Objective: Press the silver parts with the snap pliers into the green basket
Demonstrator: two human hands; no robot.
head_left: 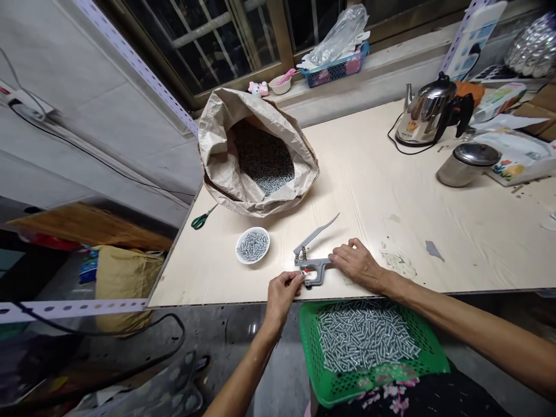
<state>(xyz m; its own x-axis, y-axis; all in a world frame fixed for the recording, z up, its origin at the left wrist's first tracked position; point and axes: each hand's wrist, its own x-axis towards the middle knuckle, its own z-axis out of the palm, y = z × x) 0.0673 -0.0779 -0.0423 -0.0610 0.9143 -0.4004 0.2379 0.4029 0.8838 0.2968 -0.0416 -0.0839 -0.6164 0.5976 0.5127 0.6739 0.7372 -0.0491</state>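
Pale wooden table (369, 179); on it paper sack (216, 156), white bowl (252, 262), scissors (200, 222), grey lever tool (320, 264), steel kettle (420, 116), lidded canister (459, 169)

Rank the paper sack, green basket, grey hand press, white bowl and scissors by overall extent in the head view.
1. Paper sack and green basket: too close to rank
2. Grey hand press
3. White bowl
4. Scissors

Dark barred window (212, 37), pale wall (87, 87)

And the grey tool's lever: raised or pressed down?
Raised: the lever slants up away from the frame, with the spring visible between them.
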